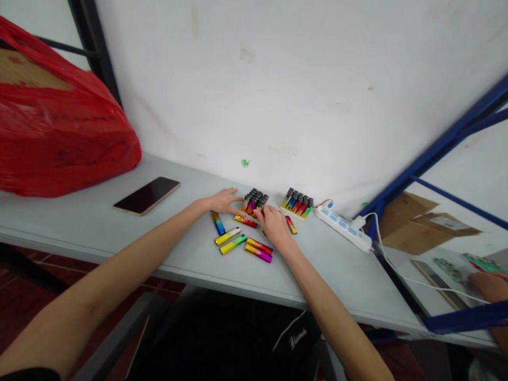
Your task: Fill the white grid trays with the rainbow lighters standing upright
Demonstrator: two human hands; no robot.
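Observation:
My left hand (224, 202) lies at the left side of a cluster of upright lighters (254, 201) with black tops, its fingers spread and its thumb near the front. At the cluster's front right corner, the bent fingers of my right hand (273, 222) close on a lighter, mostly hidden by them. Loose metallic lighters lie on the table around my hands: a blue and yellow lighter (218, 224), a yellow-green lighter (233, 244), a yellow and magenta lighter (258, 253), a red lighter (246, 221) before the cluster, and a red-yellow lighter (291, 225) right of my hand.
A second block of upright lighters (297, 202) stands by the wall, beside a white power strip (344, 227). A phone (147, 195) and a red plastic bag (67, 127) are on the left. Past the blue frame (444, 140), another person's hand (490, 286) is near circuit boards (450, 270).

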